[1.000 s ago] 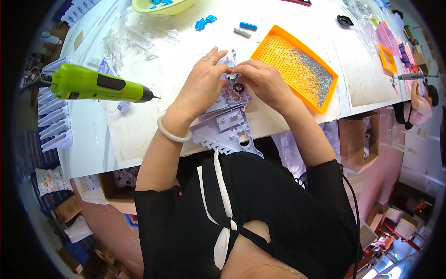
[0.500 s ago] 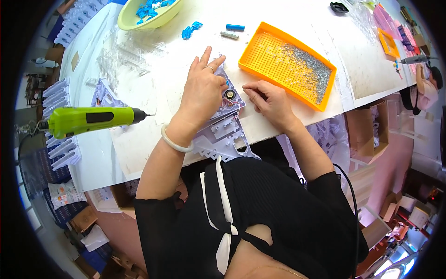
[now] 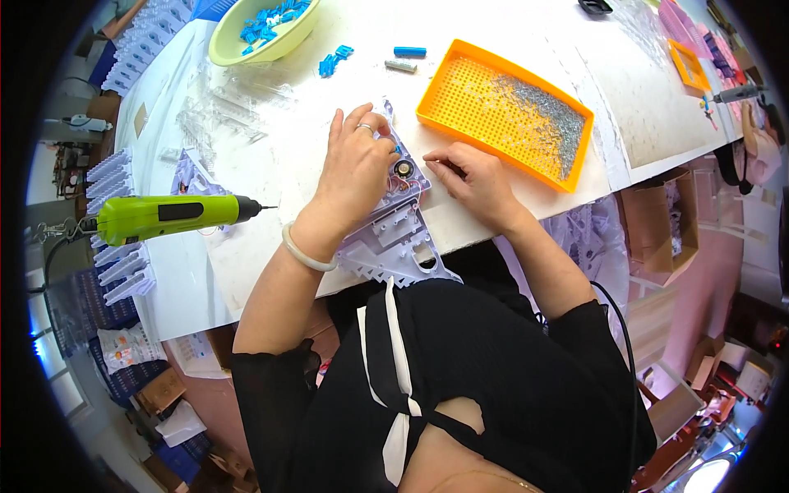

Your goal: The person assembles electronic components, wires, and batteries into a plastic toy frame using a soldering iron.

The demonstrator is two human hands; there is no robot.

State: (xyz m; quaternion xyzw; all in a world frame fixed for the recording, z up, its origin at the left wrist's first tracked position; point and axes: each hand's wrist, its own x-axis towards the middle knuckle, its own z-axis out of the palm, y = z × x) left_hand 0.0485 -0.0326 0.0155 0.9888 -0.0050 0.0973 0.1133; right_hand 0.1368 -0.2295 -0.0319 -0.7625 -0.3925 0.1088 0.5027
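Note:
My left hand (image 3: 355,168) lies on a pale lilac plastic housing (image 3: 393,232) at the table's near edge, fingers pressing its upper part beside a small round black-and-gold part (image 3: 403,169). A ring is on one finger and a pale bangle on the wrist. My right hand (image 3: 472,179) rests on the white table just right of the housing, fingertips pinched together near the corner of an orange tray (image 3: 503,112) that holds many small metal screws. Whether a screw is between the fingertips is too small to tell.
A green electric screwdriver (image 3: 168,217) hangs at the left above the table. A yellow-green bowl (image 3: 259,31) of blue parts stands at the back, with loose blue pieces (image 3: 333,61) and two small cylinders (image 3: 404,58) nearby. Stacks of clear and white plastic parts (image 3: 123,222) line the left edge.
My right hand has drawn away from the housing to the table beside the orange tray. My left hand stays on the housing. The view has shifted slightly.

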